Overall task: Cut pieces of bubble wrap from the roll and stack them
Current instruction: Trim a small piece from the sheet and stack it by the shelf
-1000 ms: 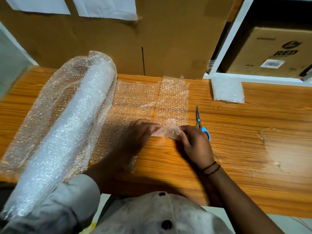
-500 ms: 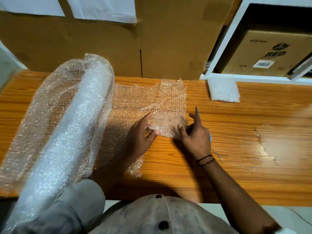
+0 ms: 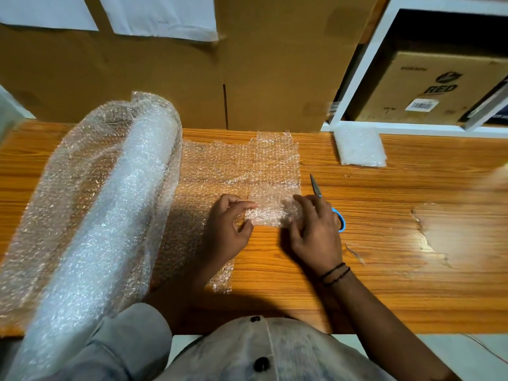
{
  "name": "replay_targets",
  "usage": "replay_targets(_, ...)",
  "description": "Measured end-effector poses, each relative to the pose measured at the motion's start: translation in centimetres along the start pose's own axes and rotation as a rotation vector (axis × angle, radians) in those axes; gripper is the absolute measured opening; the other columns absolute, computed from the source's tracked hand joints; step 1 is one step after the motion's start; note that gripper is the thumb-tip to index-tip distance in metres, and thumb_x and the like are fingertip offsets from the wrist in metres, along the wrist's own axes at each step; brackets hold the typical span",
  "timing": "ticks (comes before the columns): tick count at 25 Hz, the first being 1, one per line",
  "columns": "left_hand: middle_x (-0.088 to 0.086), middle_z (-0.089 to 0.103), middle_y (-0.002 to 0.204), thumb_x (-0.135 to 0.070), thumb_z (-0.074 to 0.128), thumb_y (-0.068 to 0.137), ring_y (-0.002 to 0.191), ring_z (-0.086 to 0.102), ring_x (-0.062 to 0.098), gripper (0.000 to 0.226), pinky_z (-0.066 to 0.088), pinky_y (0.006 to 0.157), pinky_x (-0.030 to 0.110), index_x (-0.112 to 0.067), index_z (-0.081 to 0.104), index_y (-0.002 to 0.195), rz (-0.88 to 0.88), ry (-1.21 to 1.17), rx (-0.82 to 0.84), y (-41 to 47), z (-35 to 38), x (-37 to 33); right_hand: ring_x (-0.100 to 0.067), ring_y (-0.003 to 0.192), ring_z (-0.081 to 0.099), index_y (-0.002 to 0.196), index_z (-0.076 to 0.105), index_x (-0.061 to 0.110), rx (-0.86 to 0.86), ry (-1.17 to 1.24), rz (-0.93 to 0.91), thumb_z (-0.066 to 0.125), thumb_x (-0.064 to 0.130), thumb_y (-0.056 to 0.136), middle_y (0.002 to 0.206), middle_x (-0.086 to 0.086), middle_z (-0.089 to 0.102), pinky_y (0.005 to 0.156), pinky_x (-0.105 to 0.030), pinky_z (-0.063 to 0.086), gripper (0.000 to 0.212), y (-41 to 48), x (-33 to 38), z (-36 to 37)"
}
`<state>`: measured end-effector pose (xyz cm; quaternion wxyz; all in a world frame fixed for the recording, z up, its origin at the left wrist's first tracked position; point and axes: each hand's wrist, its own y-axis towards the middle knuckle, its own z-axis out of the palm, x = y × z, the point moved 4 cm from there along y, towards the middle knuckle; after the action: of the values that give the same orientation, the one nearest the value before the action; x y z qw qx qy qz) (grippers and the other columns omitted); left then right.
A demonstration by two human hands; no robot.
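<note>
A big roll of bubble wrap (image 3: 110, 204) lies on the left of the wooden table (image 3: 384, 284), with a sheet unrolled from it toward the middle. A cut strip of bubble wrap (image 3: 277, 171) lies on that sheet's right edge, its near end folded up. My left hand (image 3: 228, 229) pinches the folded end's left side. My right hand (image 3: 316, 232) rests on its right side with fingers bent over it. Blue-handled scissors (image 3: 316, 188) lie on the table just right of the strip, partly under my right hand.
A small stack of cut bubble wrap pieces (image 3: 360, 145) sits at the back of the table near a white shelf (image 3: 357, 78) holding a cardboard box (image 3: 439, 86). A large cardboard sheet (image 3: 247, 78) stands behind the table. The tabletop's surface is chipped at right (image 3: 428, 237).
Both hands moved the folded near end of the cut strip further onto the strip and now hold it down from either side. The roll stayed put.
</note>
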<state>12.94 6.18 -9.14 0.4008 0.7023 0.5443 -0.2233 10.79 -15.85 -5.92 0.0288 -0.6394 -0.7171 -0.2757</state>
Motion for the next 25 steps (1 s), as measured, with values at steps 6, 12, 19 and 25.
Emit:
replay_targets(6,-0.005,0.053,0.134,-0.017,0.065,0.082,0.126,0.048,0.020,0.033,0.047,0.103,0.044,-0.028,0.076,0.111,0.029,0.098,0.055,-0.2,0.4,-0.4,-0.026,0.140,0.048,0.132,0.066,0.020,0.189,-0.101,-0.182,0.056,0.036,0.096,0.144,-0.004,0.060,0.102,-0.054,0.040,0.040,-0.9,-0.6,1.9)
replay_targets(12,-0.009,0.059,0.129,-0.015,0.073,0.086,0.124,0.051,0.019,0.026,0.048,0.101,0.045,-0.027,0.077,0.109,0.018,0.108,0.046,-0.1,0.2,-0.3,-0.022,0.146,0.043,0.139,0.061,0.023,0.262,-0.037,-0.207,0.056,0.045,0.094,0.148,0.000,0.057,0.110,-0.053,0.036,0.050,-0.5,-1.1,1.4)
replay_targets(19,-0.013,0.068,0.115,-0.022,0.063,0.096,0.115,0.059,0.011,0.013,0.049,0.099,0.045,-0.022,0.075,0.100,0.023,-0.018,-0.003,0.3,-0.2,-0.7,-0.020,0.144,0.043,0.147,0.052,0.020,0.291,0.052,-0.204,0.060,0.033,0.089,0.146,0.001,0.057,0.112,-0.045,0.036,0.060,-0.1,-1.8,0.3)
replay_targets(25,-0.008,0.070,0.125,-0.026,0.052,0.104,0.127,0.059,0.011,0.015,0.050,0.103,0.048,-0.017,0.063,0.110,0.051,-0.167,0.025,0.1,-0.2,-1.5,-0.026,0.117,0.061,0.121,0.070,0.014,0.199,0.187,-0.174,0.059,0.016,0.094,0.118,-0.005,0.071,0.098,-0.042,0.049,0.029,0.7,-2.3,0.0)
